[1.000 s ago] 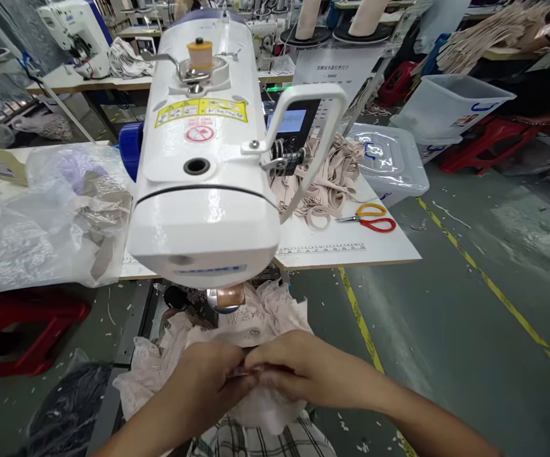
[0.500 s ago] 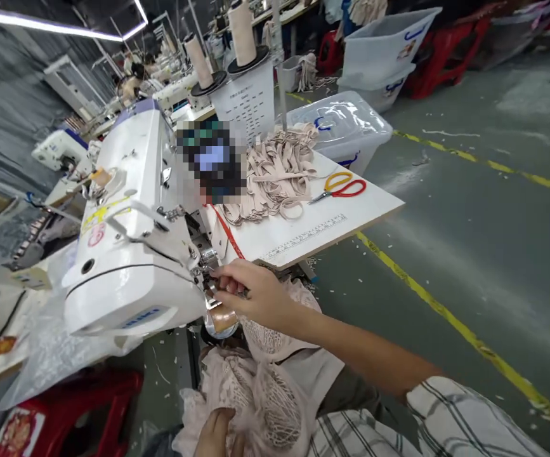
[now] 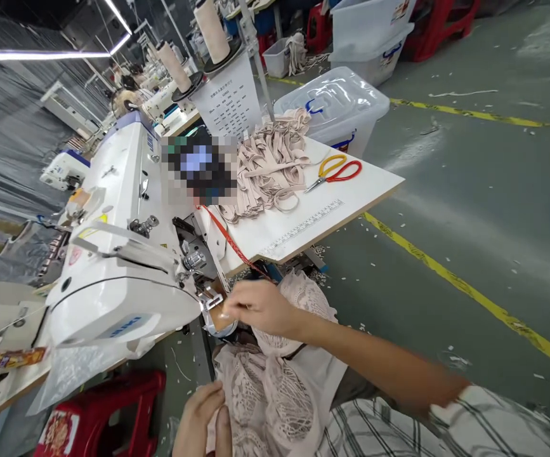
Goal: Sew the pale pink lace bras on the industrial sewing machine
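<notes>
A white sewing machine (image 3: 127, 285) stands at the left, its needle end towards the middle. My right hand (image 3: 260, 308) is just right of the needle area, fingers closed together; what they pinch, if anything, is too small to make out. My left hand (image 3: 203, 419) is low in view at the left edge of the beige lace garment (image 3: 287, 406), fingers bent against the fabric; their grip is unclear. The garment lies over the lap, one lace cup behind my right forearm. A red ribbon (image 3: 229, 238) runs down over the table edge.
The white table (image 3: 370, 190) holds a heap of beige straps (image 3: 269, 165), scissors with yellow and red handles (image 3: 334, 171) and a partly blurred dark device (image 3: 201, 162). Behind are thread cones (image 3: 212, 32) and a lidded clear bin (image 3: 332, 105). A red stool (image 3: 108, 412) stands lower left.
My right hand has moved away from the needle area, to the right and slightly down. My left hand has shifted a little left and shows more. The view has tilted slightly.
</notes>
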The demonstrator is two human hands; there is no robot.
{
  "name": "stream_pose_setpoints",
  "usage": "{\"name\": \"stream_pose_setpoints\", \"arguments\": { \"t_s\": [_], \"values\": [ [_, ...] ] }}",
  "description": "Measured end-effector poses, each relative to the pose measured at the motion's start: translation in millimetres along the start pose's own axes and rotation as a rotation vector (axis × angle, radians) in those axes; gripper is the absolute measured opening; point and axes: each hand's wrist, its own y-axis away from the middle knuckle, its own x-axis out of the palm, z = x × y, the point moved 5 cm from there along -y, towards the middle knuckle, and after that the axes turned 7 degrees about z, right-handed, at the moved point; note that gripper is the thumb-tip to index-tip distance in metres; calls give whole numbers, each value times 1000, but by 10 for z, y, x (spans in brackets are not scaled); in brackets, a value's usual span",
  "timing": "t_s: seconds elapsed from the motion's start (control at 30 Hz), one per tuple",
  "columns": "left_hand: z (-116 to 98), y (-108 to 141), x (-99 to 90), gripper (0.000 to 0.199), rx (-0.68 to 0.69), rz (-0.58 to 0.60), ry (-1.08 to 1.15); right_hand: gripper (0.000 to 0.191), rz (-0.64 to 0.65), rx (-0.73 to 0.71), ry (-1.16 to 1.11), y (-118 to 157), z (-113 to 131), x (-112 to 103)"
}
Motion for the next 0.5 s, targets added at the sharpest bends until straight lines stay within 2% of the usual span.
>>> {"name": "stream_pose_setpoints", "arguments": {
  "t_s": [0.07,0.1,0.17,0.2,0.27,0.3,0.37,0.4,0.5],
  "values": [
    [-226,-254,-206,43,163,-143,-80,25,255,-20,-130,286,50,53],
    [-333,-399,-256,45,250,-153,-123,23,379,-29,-185,441,68,60],
    [-474,-682,-254,38,419,-25,-220,18,541,3,-301,720,27,5],
    [-483,-795,-244,34,473,45,-245,17,565,59,-367,825,-52,-45],
    [-400,-925,-258,25,539,96,-254,17,506,246,-532,945,-338,-130],
    [-324,-946,-276,21,548,78,-253,17,427,380,-661,963,-539,-139],
    [-161,-927,-294,20,540,11,-288,17,218,663,-970,924,-988,-43],
    [-95,-904,-284,21,527,-17,-318,16,68,811,-1175,868,-1217,53],
    [-11,-863,-231,26,450,-99,-371,23,-194,901,-1362,494,-1789,297]
  ]
}}
